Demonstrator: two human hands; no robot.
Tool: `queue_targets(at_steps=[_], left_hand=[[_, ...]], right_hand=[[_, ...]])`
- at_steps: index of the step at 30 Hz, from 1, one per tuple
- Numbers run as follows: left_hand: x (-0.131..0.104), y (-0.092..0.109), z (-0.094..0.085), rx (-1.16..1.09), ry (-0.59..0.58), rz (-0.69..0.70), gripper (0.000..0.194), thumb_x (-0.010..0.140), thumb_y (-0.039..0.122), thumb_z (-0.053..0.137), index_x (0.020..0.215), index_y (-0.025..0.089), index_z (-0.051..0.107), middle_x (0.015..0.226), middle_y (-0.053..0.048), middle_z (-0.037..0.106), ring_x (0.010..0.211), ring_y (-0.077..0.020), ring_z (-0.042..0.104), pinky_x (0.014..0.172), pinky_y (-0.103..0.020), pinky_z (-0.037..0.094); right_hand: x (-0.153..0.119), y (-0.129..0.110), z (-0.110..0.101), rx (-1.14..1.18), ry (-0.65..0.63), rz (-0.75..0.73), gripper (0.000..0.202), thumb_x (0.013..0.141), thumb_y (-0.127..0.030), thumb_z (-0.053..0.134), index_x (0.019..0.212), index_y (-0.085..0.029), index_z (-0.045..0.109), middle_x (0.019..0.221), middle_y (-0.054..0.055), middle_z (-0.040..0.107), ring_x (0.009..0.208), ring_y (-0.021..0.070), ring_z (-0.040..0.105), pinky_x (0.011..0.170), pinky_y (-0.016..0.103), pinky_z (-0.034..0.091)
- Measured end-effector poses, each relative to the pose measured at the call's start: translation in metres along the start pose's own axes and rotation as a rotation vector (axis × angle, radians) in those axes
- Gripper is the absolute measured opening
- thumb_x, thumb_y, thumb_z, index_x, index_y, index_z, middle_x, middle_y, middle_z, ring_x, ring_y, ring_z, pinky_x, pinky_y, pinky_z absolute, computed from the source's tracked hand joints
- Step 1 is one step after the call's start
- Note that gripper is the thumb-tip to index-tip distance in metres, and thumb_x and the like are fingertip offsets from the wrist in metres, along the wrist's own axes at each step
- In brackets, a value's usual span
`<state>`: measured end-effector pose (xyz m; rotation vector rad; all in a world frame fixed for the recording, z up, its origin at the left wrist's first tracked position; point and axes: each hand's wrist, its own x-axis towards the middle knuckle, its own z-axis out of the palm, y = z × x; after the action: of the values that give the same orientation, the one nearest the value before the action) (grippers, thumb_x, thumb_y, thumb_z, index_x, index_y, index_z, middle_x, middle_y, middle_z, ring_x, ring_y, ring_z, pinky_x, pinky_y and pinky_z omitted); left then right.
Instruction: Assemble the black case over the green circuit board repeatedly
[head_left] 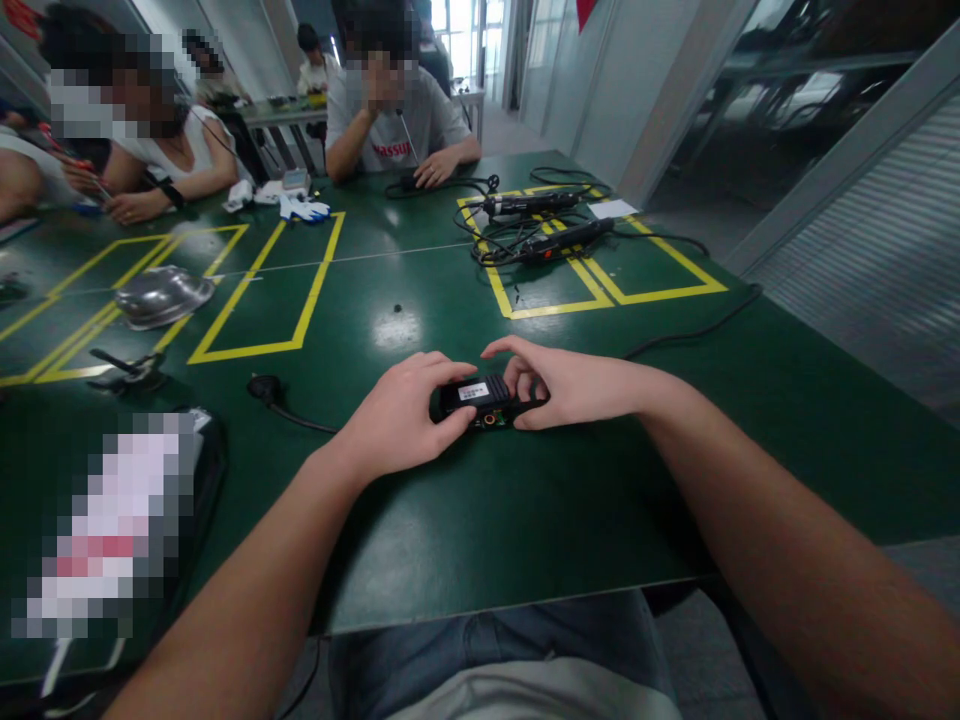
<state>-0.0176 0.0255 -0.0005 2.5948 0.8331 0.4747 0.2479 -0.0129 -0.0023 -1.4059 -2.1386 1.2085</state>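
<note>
On the green table before me, a small black box (491, 388) with a white label and a ribbed top lies between my hands. A bit of green circuit board with a round copper-coloured part shows along its near side. My left hand (409, 410) grips its left end, thumb in front and fingers over the top. At the right end, the thumb and curled fingers of my right hand (574, 385) close on the box, while the index finger stretches out above it. A black cord with a plug (264, 388) runs toward my left wrist; its far end is hidden.
Black corded tools (566, 240) lie inside yellow tape at the back right. A metal bowl (163, 296) and a dark clamp-like piece (129, 370) are on the left, beyond a blurred-out object (112, 520). A person (405, 120) sits opposite; others sit further left.
</note>
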Motion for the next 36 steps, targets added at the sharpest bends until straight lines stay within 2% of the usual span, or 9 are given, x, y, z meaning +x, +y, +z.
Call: queue_targets(at_steps=[4, 8, 12, 17, 21, 27, 36], left_hand=[[-0.001, 0.002, 0.005, -0.003, -0.094, 0.056, 0.035, 0.094, 0.028, 0.073, 0.127, 0.019, 0.079, 0.122, -0.011, 0.079, 0.112, -0.0302, 0.073, 0.102, -0.047, 0.059], [0.000, 0.003, 0.005, 0.003, -0.127, 0.034, 0.035, 0.095, 0.029, 0.076, 0.128, 0.019, 0.079, 0.122, -0.010, 0.078, 0.113, -0.0298, 0.073, 0.103, -0.045, 0.058], [0.001, 0.002, 0.004, 0.025, -0.151, 0.006, 0.039, 0.095, 0.030, 0.079, 0.133, 0.019, 0.078, 0.118, -0.009, 0.078, 0.109, -0.0288, 0.073, 0.100, -0.043, 0.059], [0.001, 0.002, 0.005, 0.074, -0.160, 0.021, 0.041, 0.097, 0.031, 0.079, 0.136, 0.021, 0.077, 0.115, -0.008, 0.077, 0.106, -0.0277, 0.072, 0.097, -0.042, 0.058], [0.001, 0.003, 0.005, 0.105, -0.163, 0.029, 0.041, 0.098, 0.032, 0.078, 0.138, 0.020, 0.077, 0.114, -0.008, 0.076, 0.106, -0.0281, 0.072, 0.096, -0.042, 0.058], [0.001, 0.003, 0.005, 0.078, -0.166, 0.020, 0.042, 0.097, 0.030, 0.080, 0.137, 0.019, 0.077, 0.114, -0.008, 0.076, 0.107, -0.0281, 0.071, 0.096, -0.042, 0.058], [0.000, 0.006, 0.004, 0.127, -0.170, 0.031, 0.042, 0.098, 0.030, 0.079, 0.139, 0.018, 0.076, 0.113, -0.009, 0.076, 0.106, -0.0281, 0.071, 0.096, -0.042, 0.057]], right_hand=[[0.000, -0.005, -0.001, -0.093, -0.022, 0.009, 0.081, 0.076, -0.034, 0.088, 0.147, -0.021, 0.053, 0.106, 0.003, 0.070, 0.092, 0.0219, 0.066, 0.080, 0.033, 0.054], [0.002, -0.012, 0.002, -0.156, -0.009, 0.031, 0.051, 0.080, -0.042, 0.087, 0.123, -0.020, 0.070, 0.101, 0.004, 0.071, 0.088, 0.0218, 0.065, 0.076, 0.032, 0.051], [0.003, -0.015, 0.005, -0.203, 0.031, 0.042, 0.032, 0.084, -0.039, 0.087, 0.106, -0.020, 0.075, 0.094, 0.003, 0.073, 0.081, 0.0198, 0.064, 0.071, 0.030, 0.046], [-0.001, -0.025, 0.009, -0.387, 0.095, 0.036, 0.027, 0.084, -0.030, 0.090, 0.107, -0.021, 0.081, 0.094, 0.004, 0.076, 0.084, 0.0212, 0.067, 0.073, 0.029, 0.044], [-0.003, -0.034, 0.012, -0.512, 0.112, 0.073, 0.029, 0.088, -0.032, 0.089, 0.115, -0.021, 0.084, 0.102, 0.008, 0.080, 0.092, 0.0261, 0.071, 0.078, 0.032, 0.044], [-0.001, -0.035, 0.011, -0.502, 0.066, 0.083, 0.032, 0.090, -0.033, 0.088, 0.120, -0.021, 0.085, 0.108, 0.008, 0.083, 0.095, 0.0269, 0.075, 0.080, 0.033, 0.048], [-0.003, -0.039, 0.016, -0.596, 0.095, 0.113, 0.030, 0.093, -0.038, 0.086, 0.120, -0.024, 0.085, 0.116, 0.010, 0.084, 0.107, 0.0336, 0.077, 0.084, 0.037, 0.051]])
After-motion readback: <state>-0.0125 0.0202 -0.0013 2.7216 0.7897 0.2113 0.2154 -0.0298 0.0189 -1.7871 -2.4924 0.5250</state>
